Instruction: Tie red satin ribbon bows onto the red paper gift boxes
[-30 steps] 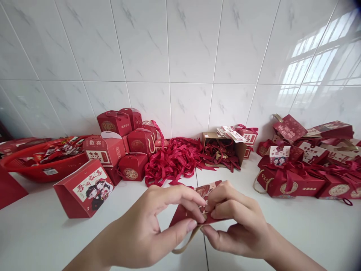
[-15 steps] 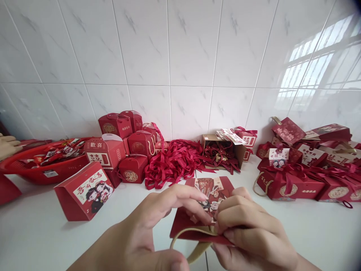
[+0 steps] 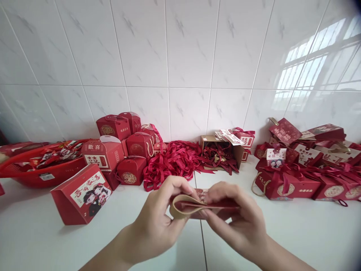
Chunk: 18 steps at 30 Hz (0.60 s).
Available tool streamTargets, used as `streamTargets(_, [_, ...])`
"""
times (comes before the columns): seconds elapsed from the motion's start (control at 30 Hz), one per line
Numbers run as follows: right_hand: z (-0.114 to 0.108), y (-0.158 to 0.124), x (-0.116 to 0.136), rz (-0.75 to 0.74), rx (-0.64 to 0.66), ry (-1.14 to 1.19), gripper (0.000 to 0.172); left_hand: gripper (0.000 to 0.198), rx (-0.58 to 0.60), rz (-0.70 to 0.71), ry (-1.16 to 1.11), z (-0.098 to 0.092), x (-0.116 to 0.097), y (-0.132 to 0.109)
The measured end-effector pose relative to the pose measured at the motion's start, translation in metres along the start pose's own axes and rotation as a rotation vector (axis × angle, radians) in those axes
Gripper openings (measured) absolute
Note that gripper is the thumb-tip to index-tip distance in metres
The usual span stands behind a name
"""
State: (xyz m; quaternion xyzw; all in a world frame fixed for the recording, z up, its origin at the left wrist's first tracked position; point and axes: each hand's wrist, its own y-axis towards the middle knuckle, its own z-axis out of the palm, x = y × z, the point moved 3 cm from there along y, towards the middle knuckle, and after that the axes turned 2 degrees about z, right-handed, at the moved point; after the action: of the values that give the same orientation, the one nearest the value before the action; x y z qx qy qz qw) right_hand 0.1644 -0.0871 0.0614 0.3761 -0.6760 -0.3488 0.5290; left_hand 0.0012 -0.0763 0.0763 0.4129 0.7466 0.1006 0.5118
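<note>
Just above the table, both hands hold a red gift box (image 3: pixel 225 206) edge-on; most of its printed face is hidden by my fingers. A beige ribbon loop (image 3: pixel 175 212) curves out from its left end. My left hand (image 3: pixel 153 226) is closed around this end, with index finger and thumb at the ribbon and the box edge. My right hand (image 3: pixel 245 222) is closed too, pinching the box's edge between thumb and fingers where the ribbon's ends meet it.
A standing red box (image 3: pixel 81 197) with a printed couple is at left, near a red basket (image 3: pixel 56 177) of wrapped packets. Behind are stacked boxes (image 3: pixel 132 171), a red ribbon heap (image 3: pixel 177 162) and a carton (image 3: pixel 239 154). Ribboned boxes (image 3: pixel 296 184) crowd the right side.
The box has tilted edge-on, so its printed face barely shows. My left hand has closed in on the ribbon loop. Another person's hand at far left has gone out of view.
</note>
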Motion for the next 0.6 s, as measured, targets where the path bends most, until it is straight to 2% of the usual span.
streamTargets(0.07, [0.003,0.002,-0.007,0.172,0.133,0.042,0.032,0.022,0.007,-0.078,0.049,0.0,0.006,0.001])
streamTargets(0.17, [0.004,0.003,-0.01,0.24,0.25,0.036,0.025,0.025,0.025,-0.082,0.185,-0.002,0.01,0.001])
streamTargets(0.33, [0.005,0.0,-0.016,0.209,0.238,-0.058,0.023,0.028,0.044,-0.089,0.269,-0.003,0.016,0.001])
streamTargets(0.47, [0.007,-0.007,-0.022,0.214,0.216,-0.083,0.021,0.024,0.038,-0.117,0.196,0.0,0.017,0.001])
streamTargets(0.6, [0.01,-0.009,-0.021,0.188,0.118,-0.071,0.018,0.018,-0.014,-0.162,0.117,0.003,0.017,0.001])
